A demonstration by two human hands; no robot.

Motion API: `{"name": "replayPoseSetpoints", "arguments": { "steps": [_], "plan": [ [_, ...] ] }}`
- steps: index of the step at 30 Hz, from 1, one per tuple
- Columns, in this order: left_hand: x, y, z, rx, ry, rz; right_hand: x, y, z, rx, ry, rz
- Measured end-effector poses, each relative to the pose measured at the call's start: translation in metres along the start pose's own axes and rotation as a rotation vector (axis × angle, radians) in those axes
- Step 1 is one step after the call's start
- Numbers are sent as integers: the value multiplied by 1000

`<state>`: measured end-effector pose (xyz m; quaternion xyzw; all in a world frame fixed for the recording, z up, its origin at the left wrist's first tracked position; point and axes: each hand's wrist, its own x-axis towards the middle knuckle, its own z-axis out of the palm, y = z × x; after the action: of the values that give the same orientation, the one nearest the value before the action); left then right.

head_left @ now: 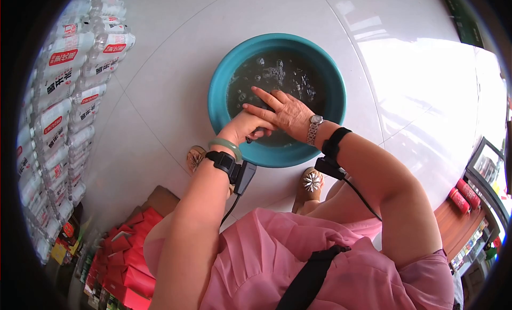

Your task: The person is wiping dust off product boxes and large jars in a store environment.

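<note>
Over a round teal basin (pixel 214 105) of murky, bubbly water (pixel 266 70), my two hands meet near its front rim. My left hand (pixel 248 127) is closed, its fingers curled under and partly hidden. A small dark bit shows below those fingers, and what it belongs to I cannot make out. Lying across the left hand's knuckles, my right hand (pixel 290 115) has its fingers stretched out and apart, with nothing visible in its grip. A jade-green bangle (pixel 226 145) circles the left wrist, and a silver watch (pixel 313 129) sits on the right.
Stacked packs of bottled water (pixel 58 97) rise on the left. Red bags (pixel 128 256) lie at lower left. My sandalled feet (pixel 309 187) are close to the basin on the pale tiled floor (pixel 165 59). A wooden cabinet (pixel 453 224) with red cylinders (pixel 464 195) stands at right.
</note>
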<state>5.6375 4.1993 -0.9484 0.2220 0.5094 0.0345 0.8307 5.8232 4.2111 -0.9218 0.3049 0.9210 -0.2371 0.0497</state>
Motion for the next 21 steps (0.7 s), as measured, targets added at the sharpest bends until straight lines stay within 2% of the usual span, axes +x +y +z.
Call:
{"name": "replayPoseSetpoints", "arguments": {
  "steps": [1, 4, 5, 8, 11, 18, 21],
  "plan": [
    [-2, 0, 6, -23, -46, 12, -2, 1, -2, 4, 111, -27],
    [-2, 6, 17, -21, -106, 61, 1, 12, -2, 65, -67, 54],
    [-1, 10, 18, 115, -66, 42, 0, 12, -2, 43, 27, 52],
    [11, 4, 32, 533, 284, 258, 3, 9, -3, 23, -64, 199],
    [16, -10, 43, 735, 475, 420, 7, 6, 5, 136, -220, 367],
    [8, -24, 42, 1084, 578, 476, 7, -5, 10, 454, -336, 580],
    [-1, -15, 36, 1122, 610, 529, 9, -11, 0, 524, -196, 645]
  ]
}}
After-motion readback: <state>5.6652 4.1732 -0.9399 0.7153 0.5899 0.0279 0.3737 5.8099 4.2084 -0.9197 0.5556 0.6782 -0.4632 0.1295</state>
